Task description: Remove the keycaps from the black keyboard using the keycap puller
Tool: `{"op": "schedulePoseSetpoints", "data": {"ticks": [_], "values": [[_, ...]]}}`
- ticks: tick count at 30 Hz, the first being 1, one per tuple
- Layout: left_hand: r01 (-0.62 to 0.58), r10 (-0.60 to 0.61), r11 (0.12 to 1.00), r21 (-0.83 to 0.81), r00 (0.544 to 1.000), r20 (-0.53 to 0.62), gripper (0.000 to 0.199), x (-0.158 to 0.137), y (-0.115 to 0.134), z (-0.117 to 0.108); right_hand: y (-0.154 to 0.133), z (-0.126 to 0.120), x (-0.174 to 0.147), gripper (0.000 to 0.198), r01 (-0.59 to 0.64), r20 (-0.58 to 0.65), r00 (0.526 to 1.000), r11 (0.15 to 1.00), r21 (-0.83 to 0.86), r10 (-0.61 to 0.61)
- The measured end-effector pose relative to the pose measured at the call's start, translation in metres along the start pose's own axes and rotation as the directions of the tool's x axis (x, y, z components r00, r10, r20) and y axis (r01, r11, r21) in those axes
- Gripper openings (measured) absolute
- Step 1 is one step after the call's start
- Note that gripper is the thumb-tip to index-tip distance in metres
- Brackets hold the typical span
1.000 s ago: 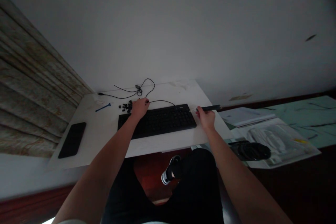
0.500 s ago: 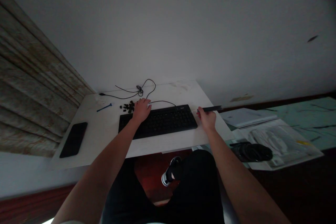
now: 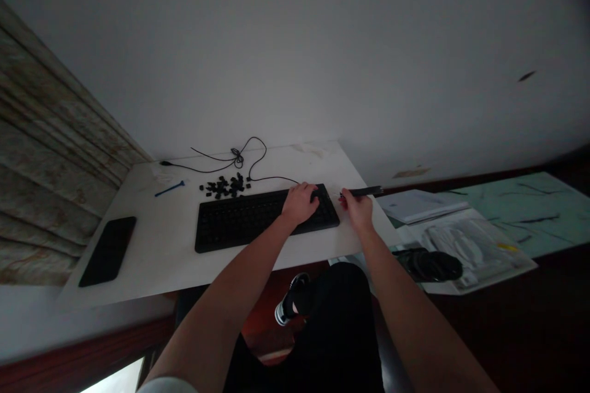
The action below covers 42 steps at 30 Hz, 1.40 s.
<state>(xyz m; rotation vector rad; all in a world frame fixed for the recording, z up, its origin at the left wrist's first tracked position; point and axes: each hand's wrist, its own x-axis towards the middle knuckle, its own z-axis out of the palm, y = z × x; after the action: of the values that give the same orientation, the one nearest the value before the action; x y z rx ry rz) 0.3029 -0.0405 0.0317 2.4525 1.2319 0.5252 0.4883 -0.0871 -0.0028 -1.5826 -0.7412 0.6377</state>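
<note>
A black keyboard (image 3: 244, 219) lies at a slant across the white table. My left hand (image 3: 299, 202) rests over its right part, palm down, thumb and forefinger apart; the dark keys beneath hide any small thing at the fingertips. Just off the keyboard's right end, my right hand (image 3: 358, 210) grips a slim black tool (image 3: 369, 191). That tool points to the right, and a thin pale tip shows faintly at the fingers. Behind the keyboard lies a loose heap of several black keycaps (image 3: 225, 186).
A tied black cable (image 3: 237, 158) runs along the wall side of the table (image 3: 152, 258). To the left are a small blue tool (image 3: 169, 188) and a black phone (image 3: 108, 252). Papers (image 3: 417, 206) and a black bundled item (image 3: 433, 265) lie to the right, lower down.
My left hand has moved right, from the keycap heap to the keyboard's right part, uncovering the heap. My right hand still holds the slim tool. The view has shifted slightly.
</note>
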Motion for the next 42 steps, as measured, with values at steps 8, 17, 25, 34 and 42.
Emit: {"op": "schedulePoseSetpoints", "data": {"ticks": [8,17,25,34,42], "values": [[-0.016,0.015,0.998,0.061,1.000,0.016,0.035,0.000,-0.004,0.006,-0.007,-0.006,0.003,0.044,-0.103,0.077,0.993,0.975,0.196,0.090],[-0.053,0.047,0.986,0.155,0.998,0.037,0.042,-0.002,-0.001,0.004,-0.059,0.018,0.004,0.026,0.082,0.340,0.941,0.963,-0.258,0.011],[-0.034,0.026,0.987,0.154,0.998,0.054,0.031,-0.001,-0.002,0.004,-0.088,0.029,0.012,0.023,0.363,0.490,0.870,0.737,-0.570,-0.049],[0.015,-0.021,0.988,0.152,0.999,0.040,0.023,0.000,0.000,0.003,-0.076,0.035,0.018,0.021,0.152,0.400,0.917,0.921,-0.359,0.005],[0.008,-0.012,0.986,0.169,1.000,0.022,0.030,-0.001,0.001,0.004,-0.078,0.038,0.020,0.015,0.072,0.435,0.897,0.946,-0.317,0.078]]}}
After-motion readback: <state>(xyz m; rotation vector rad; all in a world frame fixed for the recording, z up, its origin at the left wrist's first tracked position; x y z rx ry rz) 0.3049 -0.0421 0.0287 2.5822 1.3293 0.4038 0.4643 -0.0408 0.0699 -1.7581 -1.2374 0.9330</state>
